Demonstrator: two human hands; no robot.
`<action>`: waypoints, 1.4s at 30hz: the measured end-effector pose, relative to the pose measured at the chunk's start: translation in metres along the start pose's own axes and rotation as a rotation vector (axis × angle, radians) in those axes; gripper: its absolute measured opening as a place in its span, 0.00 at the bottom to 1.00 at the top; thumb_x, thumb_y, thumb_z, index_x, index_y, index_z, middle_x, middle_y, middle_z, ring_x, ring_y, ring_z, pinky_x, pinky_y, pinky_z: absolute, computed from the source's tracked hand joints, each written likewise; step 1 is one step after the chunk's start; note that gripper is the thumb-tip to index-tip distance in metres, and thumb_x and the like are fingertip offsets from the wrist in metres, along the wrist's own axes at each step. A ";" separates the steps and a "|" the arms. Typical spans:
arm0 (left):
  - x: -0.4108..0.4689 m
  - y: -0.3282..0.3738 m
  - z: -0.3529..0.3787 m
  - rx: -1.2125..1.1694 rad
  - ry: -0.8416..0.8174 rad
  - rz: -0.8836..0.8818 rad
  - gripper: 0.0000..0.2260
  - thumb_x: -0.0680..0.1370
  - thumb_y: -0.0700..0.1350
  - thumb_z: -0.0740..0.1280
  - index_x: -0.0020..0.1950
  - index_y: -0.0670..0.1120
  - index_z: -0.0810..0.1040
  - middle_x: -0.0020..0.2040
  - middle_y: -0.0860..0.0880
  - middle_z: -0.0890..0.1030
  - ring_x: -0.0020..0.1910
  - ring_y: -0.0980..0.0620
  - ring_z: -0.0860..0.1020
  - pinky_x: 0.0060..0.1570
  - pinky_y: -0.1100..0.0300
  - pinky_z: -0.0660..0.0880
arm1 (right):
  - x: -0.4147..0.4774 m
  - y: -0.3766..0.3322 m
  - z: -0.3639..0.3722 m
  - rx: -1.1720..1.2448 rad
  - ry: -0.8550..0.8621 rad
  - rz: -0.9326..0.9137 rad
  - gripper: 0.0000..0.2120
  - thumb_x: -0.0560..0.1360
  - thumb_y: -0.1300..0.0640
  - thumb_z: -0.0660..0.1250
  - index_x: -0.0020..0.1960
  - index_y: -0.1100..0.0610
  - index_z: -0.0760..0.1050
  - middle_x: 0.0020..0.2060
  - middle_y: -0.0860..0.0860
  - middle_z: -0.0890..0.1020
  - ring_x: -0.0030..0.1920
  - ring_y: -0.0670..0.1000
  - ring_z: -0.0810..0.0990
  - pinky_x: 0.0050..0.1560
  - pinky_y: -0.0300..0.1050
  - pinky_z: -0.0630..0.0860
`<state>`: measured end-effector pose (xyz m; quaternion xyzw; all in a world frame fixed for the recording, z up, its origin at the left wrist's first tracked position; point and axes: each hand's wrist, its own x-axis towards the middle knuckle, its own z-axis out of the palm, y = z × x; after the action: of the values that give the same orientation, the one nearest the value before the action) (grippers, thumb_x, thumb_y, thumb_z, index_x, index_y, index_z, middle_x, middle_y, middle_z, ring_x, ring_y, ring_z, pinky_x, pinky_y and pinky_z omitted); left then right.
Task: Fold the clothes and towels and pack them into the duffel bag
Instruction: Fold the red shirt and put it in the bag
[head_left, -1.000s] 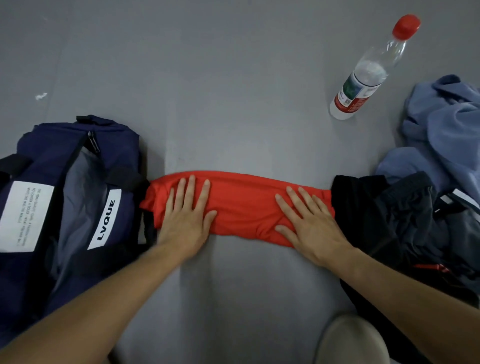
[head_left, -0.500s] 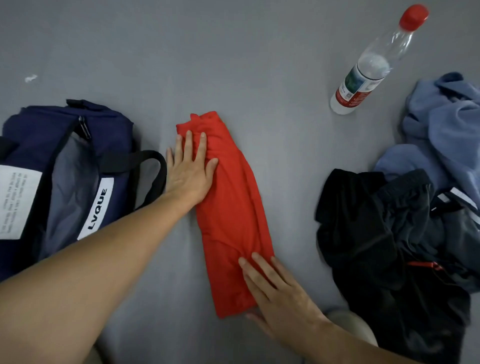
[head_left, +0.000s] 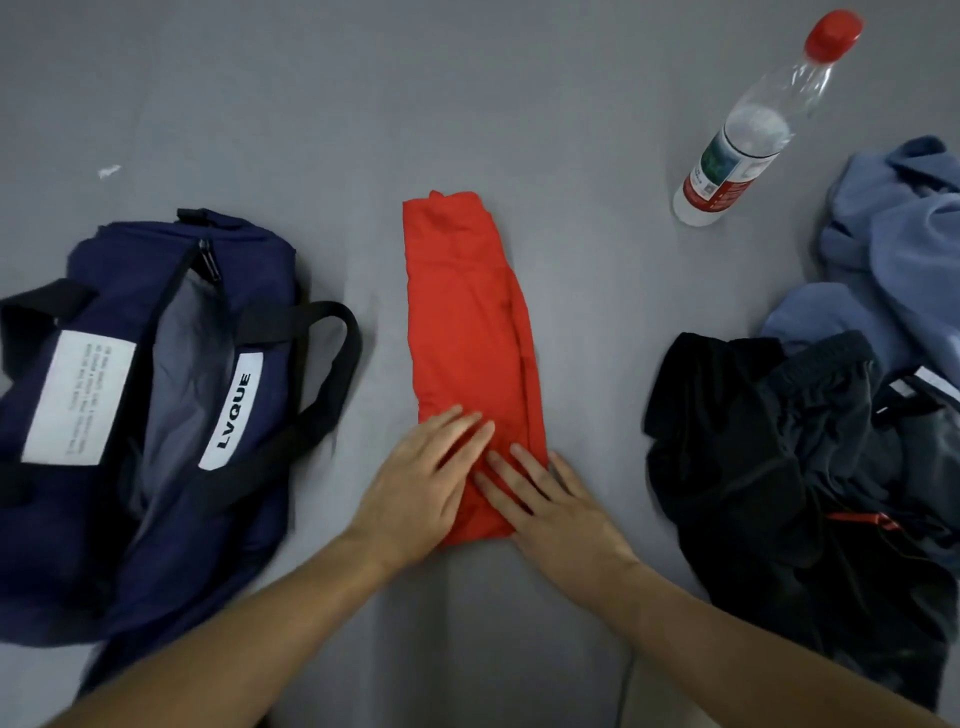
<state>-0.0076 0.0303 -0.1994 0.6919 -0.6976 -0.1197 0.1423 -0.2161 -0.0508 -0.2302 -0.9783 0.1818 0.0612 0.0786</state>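
On the grey floor (head_left: 467, 104), at far left, a navy fabric duffel bag (head_left: 260, 260) lies unzipped, its black strap looping toward the middle. Just beside it lies a long folded red cloth (head_left: 467, 322), stretching away from the person. Farther right sit a clear plastic bottle with a red cap (head_left: 748, 140), crumpled black garments (head_left: 737, 467) and a blue-grey heap of cloth (head_left: 909, 249), all apart from the red cloth. The left hand (head_left: 415, 493) and right hand (head_left: 561, 514) press flat on its near end, fingers straight, gripping nothing.
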 end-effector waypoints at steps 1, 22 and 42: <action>-0.015 0.000 0.005 -0.001 -0.008 0.000 0.22 0.83 0.43 0.58 0.78 0.44 0.67 0.75 0.44 0.69 0.77 0.45 0.64 0.73 0.45 0.66 | 0.007 0.001 -0.004 0.006 0.002 0.028 0.31 0.77 0.48 0.54 0.79 0.51 0.57 0.79 0.52 0.62 0.78 0.57 0.62 0.73 0.62 0.65; 0.022 -0.007 -0.021 -0.344 0.019 -0.343 0.17 0.78 0.61 0.66 0.63 0.55 0.74 0.44 0.56 0.84 0.40 0.55 0.81 0.45 0.61 0.75 | 0.055 0.022 -0.060 0.757 0.049 0.606 0.11 0.79 0.45 0.64 0.53 0.53 0.75 0.45 0.54 0.83 0.48 0.58 0.80 0.47 0.47 0.72; 0.015 -0.033 0.004 0.102 -0.214 -0.086 0.34 0.84 0.61 0.54 0.83 0.50 0.42 0.83 0.50 0.44 0.81 0.52 0.42 0.80 0.47 0.51 | 0.066 0.046 -0.028 0.114 -0.101 0.122 0.40 0.77 0.29 0.48 0.82 0.49 0.47 0.81 0.48 0.53 0.81 0.56 0.51 0.76 0.67 0.56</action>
<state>0.0215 0.0144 -0.2144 0.7107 -0.6837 -0.1635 0.0264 -0.1689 -0.1211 -0.2185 -0.9550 0.2399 0.1045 0.1395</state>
